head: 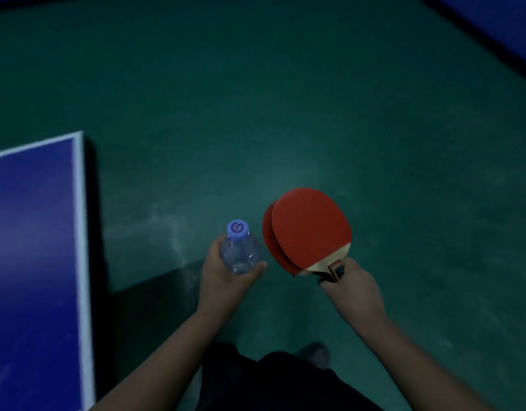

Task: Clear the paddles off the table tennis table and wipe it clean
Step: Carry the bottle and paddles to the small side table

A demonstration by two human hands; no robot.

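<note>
**Op:** Red rubber first: two paddles (307,229), stacked face over face, blades nearly overlapping, the lower one peeking out on the left edge. I log them in the right hand (358,289), fingers wrapped round both handles together, blades pointing up and away from the body.

**Obs:** And the left?

**Op:** Left hand (226,274) grips a clear plastic bottle (239,253) with a pale purple cap, held roughly upright. Thumb lies across the near side of the bottle; the other fingers curl round the far side and are mostly hidden. Bottle and paddles sit just beside each other, not touching.

**Obs:** Position relative to the table?

**Op:** Table tennis table (33,232) is at the left of my view: blue top, white edge line, one corner visible. Both hands are off it, over the green floor (285,99), well apart from the table edge. The visible part of the top shows faint pale smears.

**Obs:** Anything else?

**Op:** Dark clothing (285,378) at bottom centre. A second blue surface (499,28) cuts across the top right corner; I cannot tell what it is. Lighting dim, frame soft.
</note>
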